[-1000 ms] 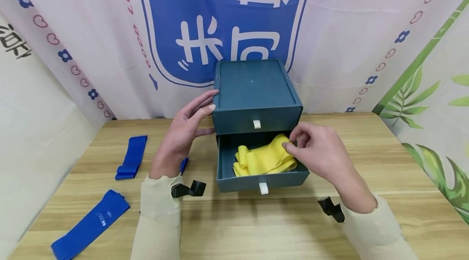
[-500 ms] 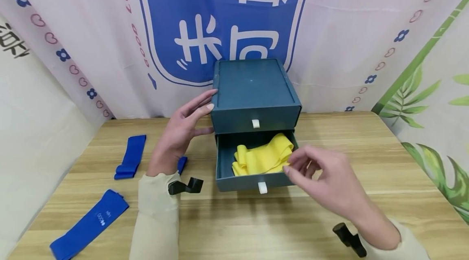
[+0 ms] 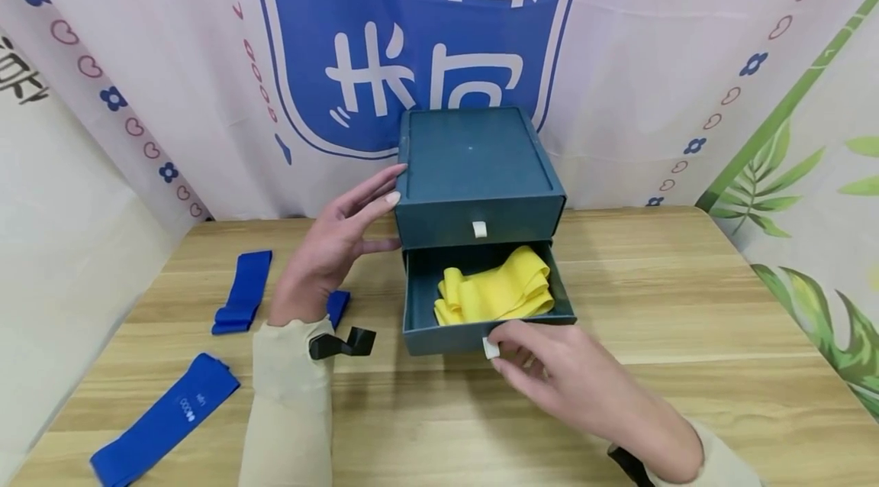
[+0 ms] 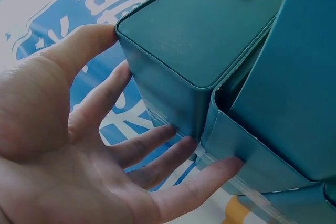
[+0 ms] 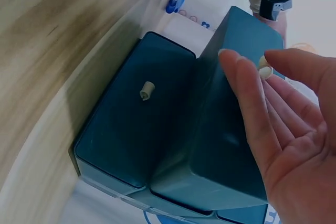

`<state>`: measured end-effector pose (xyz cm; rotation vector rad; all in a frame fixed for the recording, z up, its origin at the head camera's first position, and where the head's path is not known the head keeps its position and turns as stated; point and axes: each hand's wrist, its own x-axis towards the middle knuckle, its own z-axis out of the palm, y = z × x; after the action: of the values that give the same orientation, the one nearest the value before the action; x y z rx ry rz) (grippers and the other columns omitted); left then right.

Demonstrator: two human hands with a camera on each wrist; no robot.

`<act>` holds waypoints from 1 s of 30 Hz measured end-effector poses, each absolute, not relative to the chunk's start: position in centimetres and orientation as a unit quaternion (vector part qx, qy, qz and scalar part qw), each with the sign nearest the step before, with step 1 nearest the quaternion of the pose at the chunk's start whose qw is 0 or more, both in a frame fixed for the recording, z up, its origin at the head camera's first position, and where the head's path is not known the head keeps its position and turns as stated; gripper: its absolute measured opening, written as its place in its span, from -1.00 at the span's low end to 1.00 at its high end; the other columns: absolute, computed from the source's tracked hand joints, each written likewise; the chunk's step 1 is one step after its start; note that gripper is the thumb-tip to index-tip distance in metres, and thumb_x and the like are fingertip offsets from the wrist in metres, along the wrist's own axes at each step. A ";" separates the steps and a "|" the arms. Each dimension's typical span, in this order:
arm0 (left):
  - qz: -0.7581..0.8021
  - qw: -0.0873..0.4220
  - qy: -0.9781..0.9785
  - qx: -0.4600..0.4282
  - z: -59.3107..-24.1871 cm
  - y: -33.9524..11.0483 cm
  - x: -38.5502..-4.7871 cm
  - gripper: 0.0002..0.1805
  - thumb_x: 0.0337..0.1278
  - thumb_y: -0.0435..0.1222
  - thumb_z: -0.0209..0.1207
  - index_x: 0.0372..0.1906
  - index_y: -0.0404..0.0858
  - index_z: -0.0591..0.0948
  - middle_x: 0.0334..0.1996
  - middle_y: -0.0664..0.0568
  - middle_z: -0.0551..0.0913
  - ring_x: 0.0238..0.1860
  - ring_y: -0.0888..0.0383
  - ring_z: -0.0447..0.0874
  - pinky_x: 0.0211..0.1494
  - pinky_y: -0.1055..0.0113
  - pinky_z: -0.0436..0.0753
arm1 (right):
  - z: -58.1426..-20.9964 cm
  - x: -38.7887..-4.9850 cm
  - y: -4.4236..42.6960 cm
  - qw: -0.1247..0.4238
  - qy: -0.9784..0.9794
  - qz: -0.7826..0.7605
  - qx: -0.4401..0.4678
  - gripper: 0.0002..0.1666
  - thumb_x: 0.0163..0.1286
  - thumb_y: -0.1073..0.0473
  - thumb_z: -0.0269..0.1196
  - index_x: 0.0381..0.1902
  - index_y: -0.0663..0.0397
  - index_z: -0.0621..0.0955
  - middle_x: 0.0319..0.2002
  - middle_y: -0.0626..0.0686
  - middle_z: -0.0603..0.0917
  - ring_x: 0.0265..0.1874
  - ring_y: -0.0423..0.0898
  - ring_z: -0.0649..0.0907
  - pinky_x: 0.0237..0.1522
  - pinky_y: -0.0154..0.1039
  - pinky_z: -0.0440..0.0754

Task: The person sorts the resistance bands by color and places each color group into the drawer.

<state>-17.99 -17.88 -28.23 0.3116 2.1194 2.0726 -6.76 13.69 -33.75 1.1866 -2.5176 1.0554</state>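
The left hand (image 3: 328, 243), fingers spread, touches the side of the dark teal plastic cabinet (image 3: 474, 155), clasping nothing. Folded flat yellow banding (image 3: 491, 295) lies inside the extended teal lower drawer (image 3: 439, 340), beyond the right hand (image 3: 566, 369), whose curled fingers and thumb pinch the small white tab (image 3: 491, 348).

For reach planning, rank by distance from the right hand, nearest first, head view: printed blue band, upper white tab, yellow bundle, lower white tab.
1. Lower tab: at that hand.
2. Yellow bundle: inside open drawer.
3. Upper tab: above that drawer.
4. Printed blue band: lower left.
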 end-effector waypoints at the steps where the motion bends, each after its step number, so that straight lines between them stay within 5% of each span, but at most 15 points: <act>1: 0.693 0.080 0.709 0.104 -28.2 -17.9 -18.0 -0.44 0.66 -0.06 0.13 0.62 0.19 0.42 0.70 0.22 0.27 0.60 -0.02 0.38 0.43 -0.29 0.61 | -33.9 -7.0 13.5 0.093 -0.842 0.351 0.399 -0.78 0.44 0.28 0.46 -0.03 -0.05 0.71 -0.26 -0.10 0.86 -0.34 -0.42 0.75 -0.34 -0.59 0.68; 15: 0.704 0.079 0.699 0.096 -28.2 -17.6 -17.9 -0.45 0.64 -0.06 0.16 0.60 0.19 0.45 0.69 0.22 0.29 0.62 -0.01 0.34 0.44 -0.33 0.59 | -34.3 -10.9 12.0 0.129 -0.849 0.358 0.367 -0.79 0.41 0.30 0.48 -0.04 0.09 0.73 -0.31 -0.03 0.85 -0.37 -0.29 0.79 -0.33 -0.50 0.74; 30: 0.703 0.071 0.699 0.107 -28.1 -17.6 -17.7 -0.43 0.64 -0.10 0.14 0.62 0.14 0.43 0.71 0.19 0.24 0.69 0.03 0.20 0.46 -0.40 0.54 | -34.2 -14.4 11.1 0.096 -0.869 0.381 0.301 -0.82 0.46 0.25 0.44 -0.03 0.02 0.70 -0.24 -0.03 0.84 -0.29 -0.19 0.81 -0.29 -0.39 0.77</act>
<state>-17.65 -17.59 -28.12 0.3211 2.1033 2.1142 -14.37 11.10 -34.23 0.8928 -2.5757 1.1281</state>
